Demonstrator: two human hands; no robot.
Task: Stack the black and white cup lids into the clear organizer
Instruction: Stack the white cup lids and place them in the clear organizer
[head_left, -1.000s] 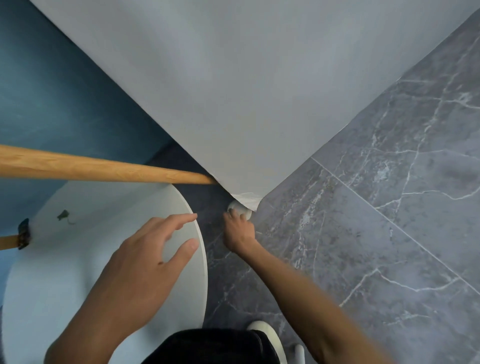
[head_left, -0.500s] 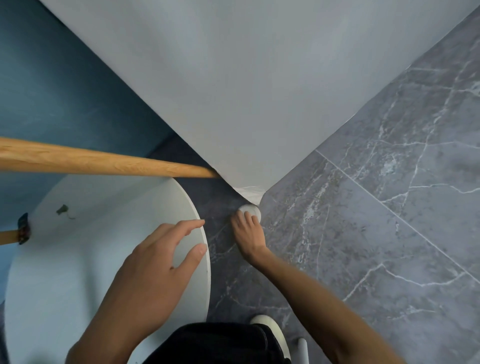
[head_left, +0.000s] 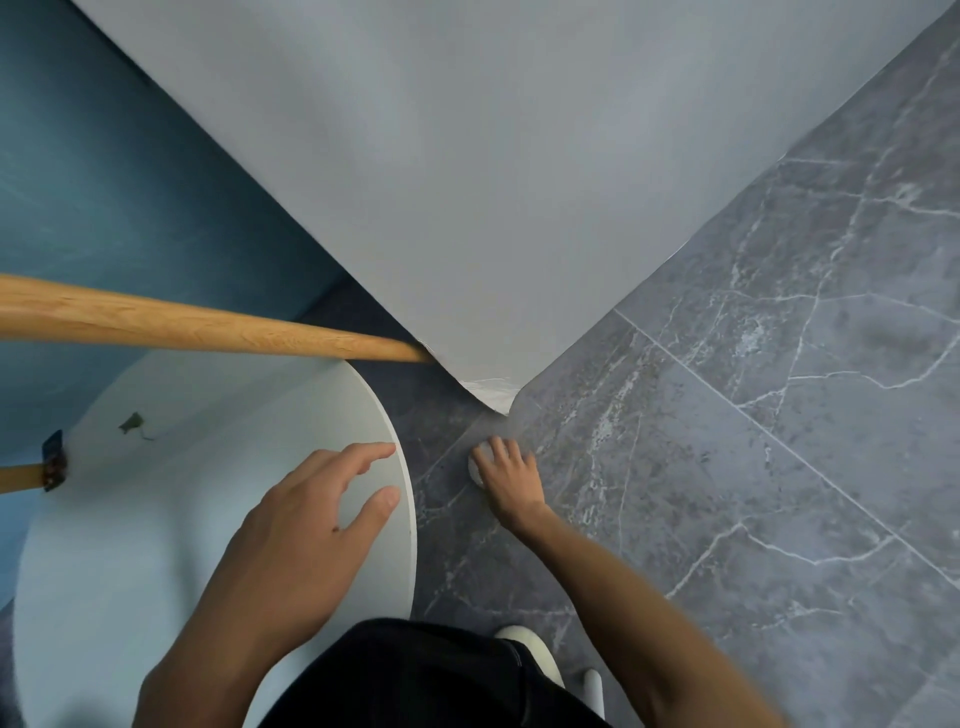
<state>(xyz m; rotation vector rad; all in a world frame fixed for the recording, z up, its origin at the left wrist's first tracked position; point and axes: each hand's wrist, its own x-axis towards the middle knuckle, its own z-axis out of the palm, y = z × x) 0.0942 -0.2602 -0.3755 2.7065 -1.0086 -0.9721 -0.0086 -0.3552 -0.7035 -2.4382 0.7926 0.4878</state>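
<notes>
A white cup lid lies on the grey marble floor, just in front of the wall corner. My right hand reaches down to it, with the fingers curled over its top; only the lid's left edge shows. My left hand hovers with its fingers relaxed and spread over the right part of a round white tabletop and holds nothing. No organizer and no black lid are in view.
A wooden table leg runs from the left edge to the wall corner. A grey wall fills the top, a blue wall the left. My dark trousers and a white shoe are at the bottom.
My right hand has drawn back from the wall corner toward me, and the white lid has come with it. My left hand stays above the tabletop.
</notes>
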